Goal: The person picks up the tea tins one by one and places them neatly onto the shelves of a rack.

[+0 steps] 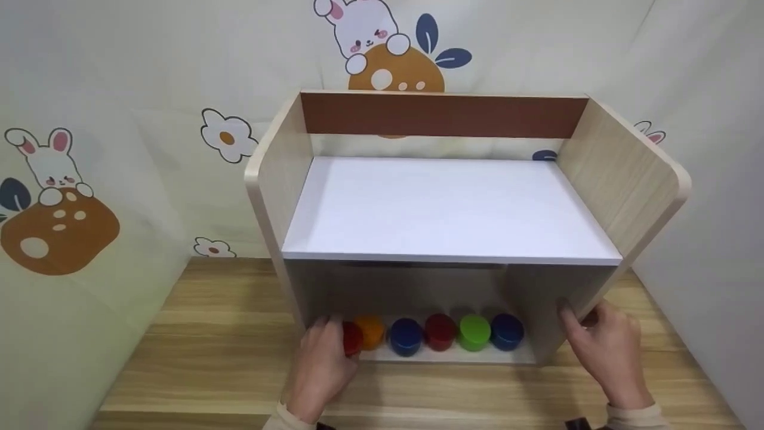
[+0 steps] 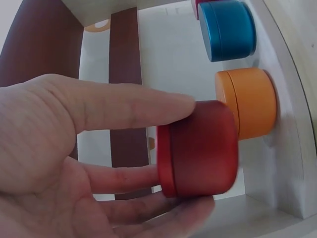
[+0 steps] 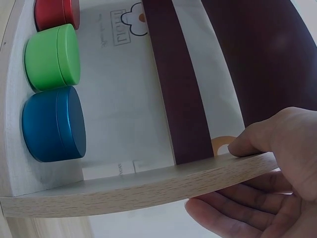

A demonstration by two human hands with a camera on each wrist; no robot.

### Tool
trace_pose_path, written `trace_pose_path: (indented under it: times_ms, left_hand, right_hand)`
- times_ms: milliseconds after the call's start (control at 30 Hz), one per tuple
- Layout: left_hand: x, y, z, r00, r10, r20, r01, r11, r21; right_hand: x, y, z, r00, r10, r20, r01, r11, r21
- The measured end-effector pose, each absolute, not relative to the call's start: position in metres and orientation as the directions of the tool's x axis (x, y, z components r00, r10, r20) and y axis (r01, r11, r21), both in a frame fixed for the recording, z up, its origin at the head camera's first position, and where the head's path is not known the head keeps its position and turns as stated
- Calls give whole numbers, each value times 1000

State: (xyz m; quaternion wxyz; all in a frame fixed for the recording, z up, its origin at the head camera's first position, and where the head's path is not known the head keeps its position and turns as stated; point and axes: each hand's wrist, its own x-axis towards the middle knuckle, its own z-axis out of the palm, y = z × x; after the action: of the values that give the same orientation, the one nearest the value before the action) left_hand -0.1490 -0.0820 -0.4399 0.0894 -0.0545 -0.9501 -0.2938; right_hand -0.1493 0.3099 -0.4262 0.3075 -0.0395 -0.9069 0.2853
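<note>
My left hand pinches a red lidded tin between thumb and fingers, at the left end of the lower shelf. Close beside that tin stands an orange tin. Farther right along the shelf come a blue tin, a second red tin, a green tin and another blue tin. My right hand grips the front edge of the right side panel, thumb on the inner face and fingers on the outer side.
The small wooden rack has a white upper shelf and a brown back rail. It stands on a wood-grain table. Behind it hangs a pale wall covering printed with rabbits and flowers.
</note>
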Motion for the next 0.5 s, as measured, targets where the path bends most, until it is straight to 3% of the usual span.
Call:
trace_pose_path:
  times_ms: [333, 500]
  left_hand:
    - [-145, -82, -440, -998, 46, 46, 64, 832, 551]
    - [-147, -80, -443, -998, 37, 46, 56, 845, 531]
  right_hand:
    - [-150, 310, -427, -812, 247, 529, -103, 832, -546]
    - [-149, 311, -426, -808, 241, 538, -115, 831, -545]
